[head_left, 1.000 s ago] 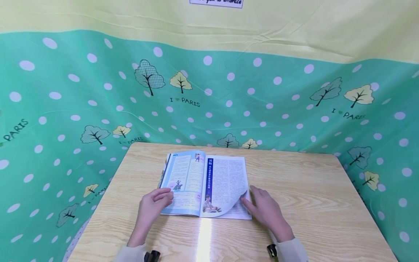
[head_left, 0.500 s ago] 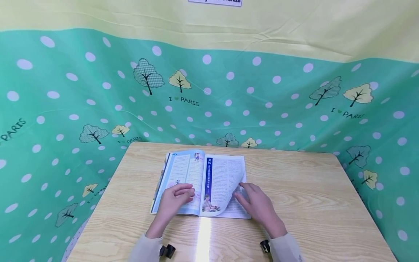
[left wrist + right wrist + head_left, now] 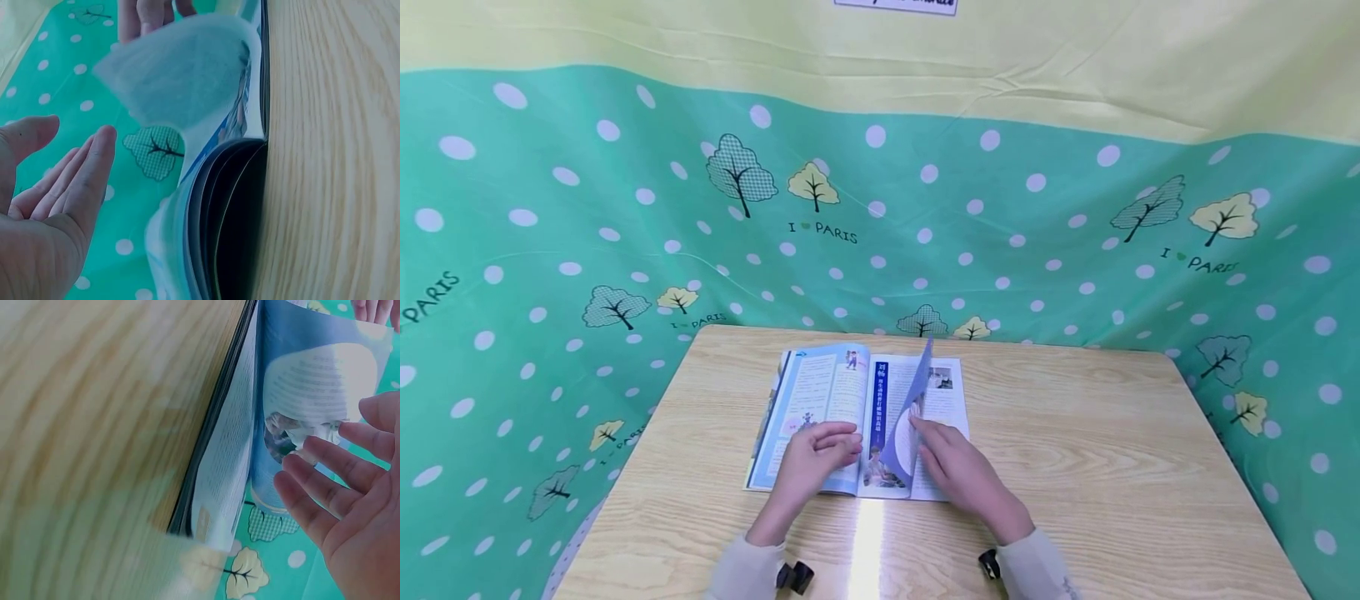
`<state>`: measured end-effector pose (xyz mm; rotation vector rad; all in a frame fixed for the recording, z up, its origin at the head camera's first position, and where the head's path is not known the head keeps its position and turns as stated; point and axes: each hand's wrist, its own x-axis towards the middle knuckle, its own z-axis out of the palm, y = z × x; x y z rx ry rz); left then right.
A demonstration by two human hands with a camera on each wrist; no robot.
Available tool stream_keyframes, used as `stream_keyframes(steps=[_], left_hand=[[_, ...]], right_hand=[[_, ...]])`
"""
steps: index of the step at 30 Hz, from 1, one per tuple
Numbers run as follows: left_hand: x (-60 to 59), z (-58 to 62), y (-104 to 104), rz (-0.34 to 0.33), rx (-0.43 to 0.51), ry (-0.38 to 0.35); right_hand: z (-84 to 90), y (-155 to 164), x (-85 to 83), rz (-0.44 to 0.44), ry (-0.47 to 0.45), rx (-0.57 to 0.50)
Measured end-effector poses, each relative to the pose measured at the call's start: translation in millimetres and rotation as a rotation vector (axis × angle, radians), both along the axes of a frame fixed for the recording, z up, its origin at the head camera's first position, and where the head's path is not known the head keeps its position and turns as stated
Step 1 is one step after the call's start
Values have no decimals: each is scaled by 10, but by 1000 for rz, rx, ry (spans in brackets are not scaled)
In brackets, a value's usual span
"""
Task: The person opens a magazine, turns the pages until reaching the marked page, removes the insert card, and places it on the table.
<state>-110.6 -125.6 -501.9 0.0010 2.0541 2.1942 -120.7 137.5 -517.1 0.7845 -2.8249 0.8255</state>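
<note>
An open magazine [image 3: 827,392] lies on the wooden table, its left side showing pale blue pages. One leaf [image 3: 911,400] stands up from the right side, curved toward the left; its blue back with a white text panel shows in the right wrist view. My right hand [image 3: 962,467] is behind this leaf, its extended fingers [image 3: 325,462] against or right at the page. Above the left pages hovers my left hand [image 3: 820,458], its fingers [image 3: 87,181] loosely extended with nothing between them. In the left wrist view the raised leaf [image 3: 187,69] arches beyond the left hand.
The wooden table [image 3: 1075,417] extends around the magazine on both sides. A green dotted cloth [image 3: 1000,233] with trees hangs behind it and along the sides. Dark wrist straps [image 3: 795,577] show at the sleeves.
My right hand has moved left, bringing the page from a curled corner to standing upright. My left hand has shifted right from the left page's edge toward the middle.
</note>
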Motion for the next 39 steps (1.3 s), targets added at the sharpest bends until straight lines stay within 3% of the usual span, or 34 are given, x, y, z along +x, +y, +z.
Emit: stream_keyframes(steps=[7,19,31,39], left_hand=[[9,-50,66,-39,-20,-9],[30,-51,60,6,-53,-34],[87,20,-281,180,-69,-46],[160,38,-574,272,-98,-105]], right_hand=[[-2,-72,9,41,26,13],[14,-67,22,56,5,41],[34,123,60,-12,-67,163],[-41,240,116,-2,-167,258]])
